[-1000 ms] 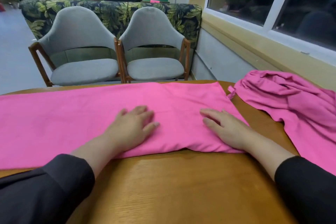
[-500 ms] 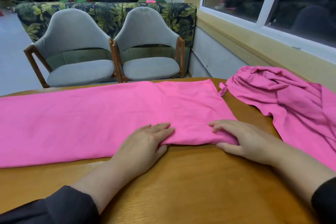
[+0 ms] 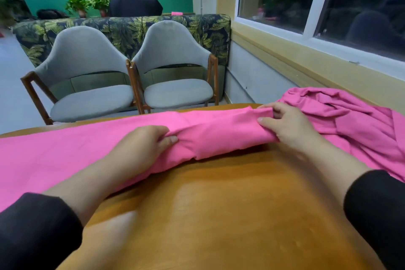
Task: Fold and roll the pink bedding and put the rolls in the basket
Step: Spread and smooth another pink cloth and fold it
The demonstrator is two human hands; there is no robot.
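Pink bedding [image 3: 92, 155] lies in a long folded strip across the far side of our wooden table [image 3: 219, 215], its near edge lifted and turned over at the right end. Our left hand [image 3: 140, 149] pinches a fold of it near the middle, and our right hand [image 3: 289, 127] grips the strip's right end, fingers curled over the top. A second, crumpled pink sheet [image 3: 355, 120] sits just beside that end, by the window wall. We judge the cloth light, soft and limp, so it will sag wherever it goes unsupported; holding it along the turned edge with hands spread apart should keep the fold straight. We see no basket in view
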